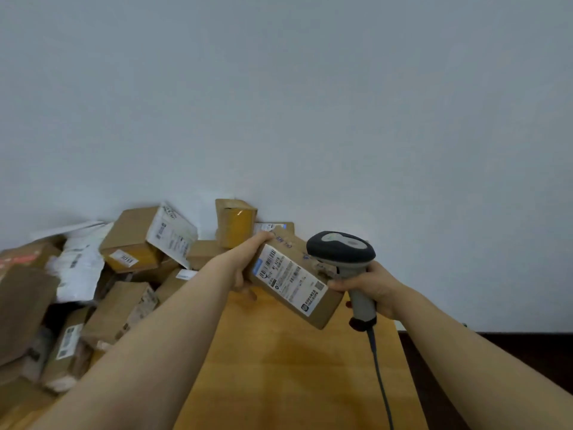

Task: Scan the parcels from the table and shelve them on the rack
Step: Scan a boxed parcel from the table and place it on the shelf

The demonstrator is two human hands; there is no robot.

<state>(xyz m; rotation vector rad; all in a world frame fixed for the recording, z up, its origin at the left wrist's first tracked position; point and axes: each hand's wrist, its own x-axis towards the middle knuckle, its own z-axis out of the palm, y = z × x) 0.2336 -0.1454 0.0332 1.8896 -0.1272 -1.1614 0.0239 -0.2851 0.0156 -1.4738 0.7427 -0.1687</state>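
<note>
- Most of what I see is a wall: plain, pale grey-blue, matte. It fills the whole upper part of my view and runs from the left edge to the right edge.
- The wall comes down behind the far side of the desk. In my wide lens its lower line looks bowed.
- At lower right, under the wall and beside the desk's right edge, I see a dark brown strip. I cannot tell whether it is floor or some other surface.
- A white scrap sits where the desk's right edge meets the wall's foot. It is too small for me to identify.
</note>
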